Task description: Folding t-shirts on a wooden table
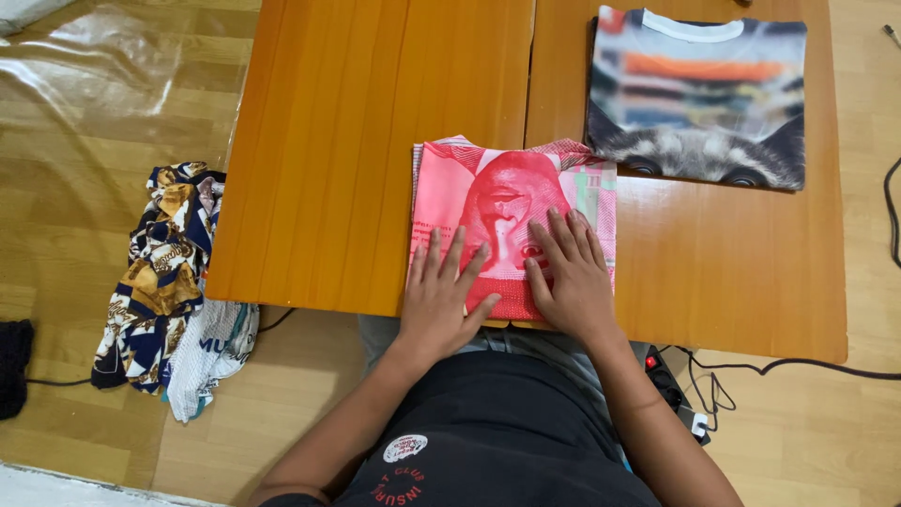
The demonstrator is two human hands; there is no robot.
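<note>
I see both of my hands lying flat on a folded pink garment (pixel 511 221) that sits at the near edge of the orange wooden desk (pixel 328 141), roughly at the middle of that edge. My left hand (pixel 441 300) presses on the garment's near left corner, fingers spread and extended, palm down, gripping nothing. My right hand (pixel 568 277) rests just beside it on the near right part of the cloth, fingers likewise spread and flat, not closed around anything. The two hands are close together but not touching.

The pink garment looks like thin printed fabric, folded into a rough rectangle with a red portrait-like print facing up. I judge it light, soft and limp: it would sag and unfold if lifted by one corner, and it may slide a little on the smooth desk top. The safest hold seems to be along its two side edges, pinching all layers together, or with flat palms underneath.

Beyond the pink garment, toward the far right corner of the desk, lies another folded shirt (pixel 699 94), grey and multicoloured with a white collar, apart from the pink one. To the left of the desk, on the floor, sits a heap of patterned clothes (pixel 169 272). Black cables (pixel 751 368) trail on the floor to the right.
</note>
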